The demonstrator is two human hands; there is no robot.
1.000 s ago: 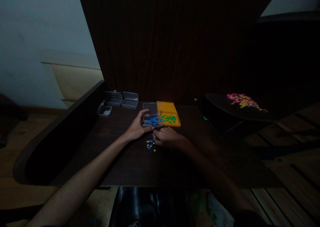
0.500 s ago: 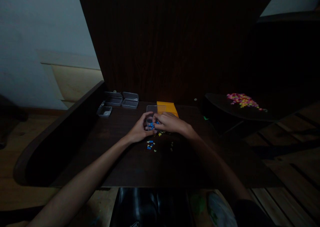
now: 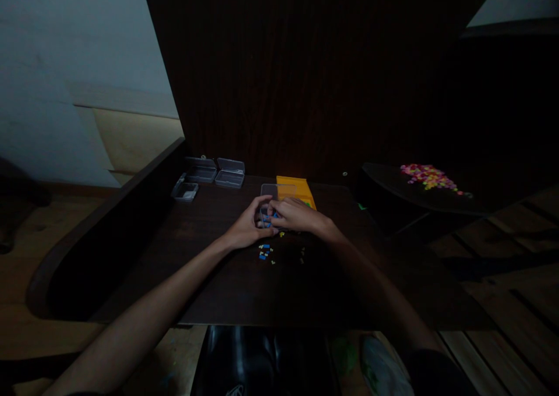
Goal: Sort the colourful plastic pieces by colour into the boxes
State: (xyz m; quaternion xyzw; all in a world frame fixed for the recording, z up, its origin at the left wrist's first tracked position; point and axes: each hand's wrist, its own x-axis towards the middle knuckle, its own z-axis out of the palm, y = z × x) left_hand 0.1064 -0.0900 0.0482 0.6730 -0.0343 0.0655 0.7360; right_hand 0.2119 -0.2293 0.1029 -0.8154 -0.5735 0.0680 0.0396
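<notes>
My left hand (image 3: 247,228) is wrapped round the left side of a small clear plastic box (image 3: 264,191), its hinged lid standing open at the back. Small blue pieces (image 3: 267,220) lie inside the box. Over its right part, my right hand (image 3: 297,215) dips bent, closed fingers among the blue pieces; whether anything is pinched there is too dark to see. Just in front of the hands lie tiny yellow pieces (image 3: 282,234). Nearer to me, blue and pale pieces (image 3: 264,254) are scattered on the dark table (image 3: 227,294).
Behind my right hand sits a yellow tray (image 3: 293,183) with some green in it. Open clear boxes (image 3: 230,178) stand at the back left, by the raised side board (image 3: 117,209). Colourful beads (image 3: 430,176) are heaped on a dark surface at the right.
The view has shifted slightly, so everything appears a little further right. Both hands stay at the clear box, and my right fingers have moved only slightly among the blue pieces.
</notes>
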